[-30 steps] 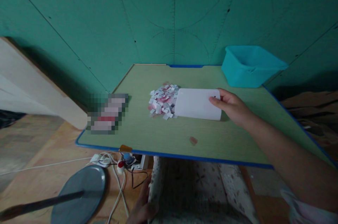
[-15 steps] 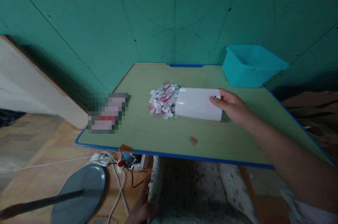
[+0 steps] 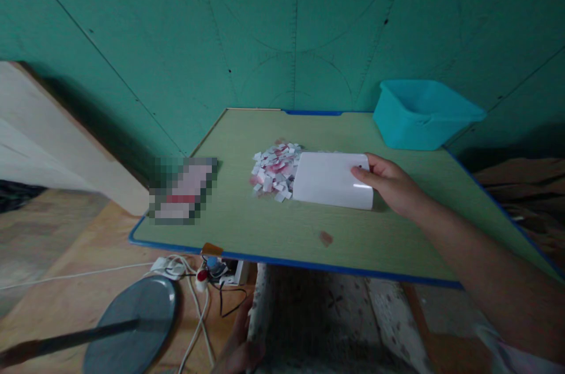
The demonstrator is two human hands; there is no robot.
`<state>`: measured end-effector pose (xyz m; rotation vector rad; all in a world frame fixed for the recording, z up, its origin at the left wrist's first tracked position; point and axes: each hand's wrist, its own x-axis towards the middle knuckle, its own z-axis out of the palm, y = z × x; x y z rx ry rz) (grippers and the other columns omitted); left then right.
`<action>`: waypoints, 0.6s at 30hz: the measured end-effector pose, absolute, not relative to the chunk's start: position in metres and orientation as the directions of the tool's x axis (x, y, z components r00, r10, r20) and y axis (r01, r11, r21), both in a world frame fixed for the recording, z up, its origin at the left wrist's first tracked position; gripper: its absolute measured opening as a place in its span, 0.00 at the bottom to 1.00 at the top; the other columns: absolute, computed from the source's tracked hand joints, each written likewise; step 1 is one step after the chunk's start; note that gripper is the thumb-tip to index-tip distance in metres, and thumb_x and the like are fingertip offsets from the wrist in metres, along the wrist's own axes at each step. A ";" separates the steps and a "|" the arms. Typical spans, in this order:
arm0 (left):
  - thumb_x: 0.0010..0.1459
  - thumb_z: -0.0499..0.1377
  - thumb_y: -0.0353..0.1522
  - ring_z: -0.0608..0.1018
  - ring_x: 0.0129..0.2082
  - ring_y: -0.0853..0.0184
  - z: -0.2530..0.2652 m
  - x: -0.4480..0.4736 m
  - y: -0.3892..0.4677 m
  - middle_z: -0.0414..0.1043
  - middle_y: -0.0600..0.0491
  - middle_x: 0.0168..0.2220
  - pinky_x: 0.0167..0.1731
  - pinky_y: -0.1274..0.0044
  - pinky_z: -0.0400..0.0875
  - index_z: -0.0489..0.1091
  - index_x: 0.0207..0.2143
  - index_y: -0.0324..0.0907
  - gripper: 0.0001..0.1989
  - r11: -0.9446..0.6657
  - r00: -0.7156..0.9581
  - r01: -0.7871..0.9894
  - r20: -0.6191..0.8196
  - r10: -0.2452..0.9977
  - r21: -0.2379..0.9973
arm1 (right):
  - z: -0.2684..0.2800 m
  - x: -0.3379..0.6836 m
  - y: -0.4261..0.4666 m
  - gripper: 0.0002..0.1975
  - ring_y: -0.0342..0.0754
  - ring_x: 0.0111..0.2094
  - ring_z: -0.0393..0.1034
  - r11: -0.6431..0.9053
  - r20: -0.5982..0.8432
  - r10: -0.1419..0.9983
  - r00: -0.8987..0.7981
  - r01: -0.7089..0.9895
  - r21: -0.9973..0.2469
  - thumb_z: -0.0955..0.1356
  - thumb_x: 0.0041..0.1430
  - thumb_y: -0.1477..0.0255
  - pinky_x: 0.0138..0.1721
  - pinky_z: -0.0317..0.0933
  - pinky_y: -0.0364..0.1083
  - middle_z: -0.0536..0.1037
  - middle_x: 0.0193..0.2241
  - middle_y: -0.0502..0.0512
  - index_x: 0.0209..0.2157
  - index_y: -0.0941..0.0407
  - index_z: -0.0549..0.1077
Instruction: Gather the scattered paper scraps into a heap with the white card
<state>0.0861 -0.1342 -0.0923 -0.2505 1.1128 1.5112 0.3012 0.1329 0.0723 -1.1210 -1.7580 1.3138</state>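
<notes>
Over the pale green counter (image 3: pixel 247 233), a white panel (image 3: pixel 329 180) is held at its right end in the right grip (image 3: pixel 392 184); a heap of paper scraps (image 3: pixel 276 168) is met by its left edge. Near the far right corner, a turquoise bin (image 3: pixel 419 130) is seen. Whether the left grip (image 3: pixel 241 350), lowered beside patterned cloth (image 3: pixel 392 315), is wide or narrow cannot be told.

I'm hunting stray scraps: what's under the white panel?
Scraps show at the left edge of the white panel, with tabletop nearby. Anything directly beneath is covered.
</notes>
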 end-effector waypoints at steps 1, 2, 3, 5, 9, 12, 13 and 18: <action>0.18 0.59 0.16 0.39 0.59 0.80 -0.090 0.085 -0.133 0.75 0.76 0.28 0.38 0.85 0.58 0.63 0.41 0.72 0.48 0.179 -0.254 -0.858 -0.701 0.666 0.482 | 0.073 0.301 0.133 0.12 0.45 0.29 0.66 0.118 0.006 0.910 -0.415 0.244 -0.963 0.64 0.49 0.64 0.30 0.59 0.44 0.73 0.29 0.50 0.35 0.55 0.67; 0.19 0.59 0.17 0.48 0.59 0.74 -0.086 0.085 -0.132 0.76 0.74 0.27 0.36 0.82 0.60 0.67 0.35 0.70 0.42 0.230 -0.204 -0.849 -0.696 0.688 0.476 | 0.073 0.300 0.132 0.12 0.45 0.29 0.66 0.108 -0.004 0.909 -0.418 0.244 -0.964 0.64 0.49 0.64 0.29 0.59 0.44 0.73 0.29 0.50 0.35 0.54 0.67; 0.20 0.60 0.19 0.58 0.55 0.67 -0.081 0.084 -0.131 0.76 0.73 0.27 0.33 0.81 0.62 0.71 0.30 0.67 0.36 0.274 -0.150 -0.837 -0.680 0.718 0.473 | 0.073 0.300 0.132 0.12 0.45 0.29 0.66 0.100 -0.013 0.906 -0.423 0.244 -0.965 0.64 0.49 0.64 0.29 0.59 0.44 0.74 0.29 0.51 0.35 0.54 0.67; 0.22 0.62 0.22 0.73 0.42 0.64 -0.071 0.082 -0.128 0.76 0.72 0.28 0.29 0.80 0.63 0.73 0.24 0.63 0.26 0.326 -0.067 -0.811 -0.631 0.773 0.485 | 0.073 0.301 0.132 0.12 0.45 0.29 0.66 0.086 -0.027 0.900 -0.435 0.238 -0.967 0.64 0.49 0.64 0.29 0.59 0.44 0.74 0.30 0.51 0.35 0.54 0.67; 0.24 0.63 0.23 0.72 0.43 0.72 -0.064 0.083 -0.127 0.75 0.77 0.30 0.34 0.87 0.62 0.73 0.26 0.64 0.26 0.300 -0.037 -0.852 -0.621 0.783 0.429 | 0.071 0.304 0.133 0.12 0.44 0.29 0.67 0.053 -0.030 0.896 -0.443 0.172 -0.984 0.65 0.48 0.65 0.29 0.59 0.44 0.74 0.30 0.50 0.36 0.55 0.67; 0.21 0.62 0.20 0.44 0.58 0.83 -0.077 0.083 -0.130 0.75 0.79 0.30 0.40 0.93 0.54 0.72 0.26 0.64 0.31 0.211 -0.198 -0.850 -0.664 0.721 0.483 | 0.069 0.306 0.135 0.13 0.44 0.29 0.67 0.035 -0.017 0.907 -0.420 0.116 -0.993 0.66 0.48 0.66 0.29 0.59 0.43 0.74 0.30 0.50 0.36 0.55 0.67; 0.19 0.62 0.19 0.36 0.58 0.86 -0.083 0.082 -0.131 0.75 0.79 0.30 0.41 0.94 0.52 0.72 0.26 0.64 0.32 0.193 -0.268 -0.820 -0.660 0.702 0.538 | 0.069 0.306 0.135 0.13 0.44 0.29 0.67 0.035 -0.014 0.909 -0.417 0.111 -0.993 0.66 0.48 0.66 0.29 0.59 0.44 0.74 0.30 0.50 0.36 0.55 0.67; 0.18 0.63 0.18 0.29 0.57 0.86 -0.098 0.076 -0.134 0.74 0.81 0.32 0.44 0.97 0.43 0.73 0.26 0.63 0.32 0.176 -0.369 -0.688 -0.549 0.750 0.704 | 0.070 0.300 0.131 0.11 0.42 0.30 0.66 0.055 -0.009 0.887 -0.461 0.125 -0.991 0.65 0.49 0.66 0.31 0.59 0.42 0.73 0.30 0.49 0.35 0.54 0.67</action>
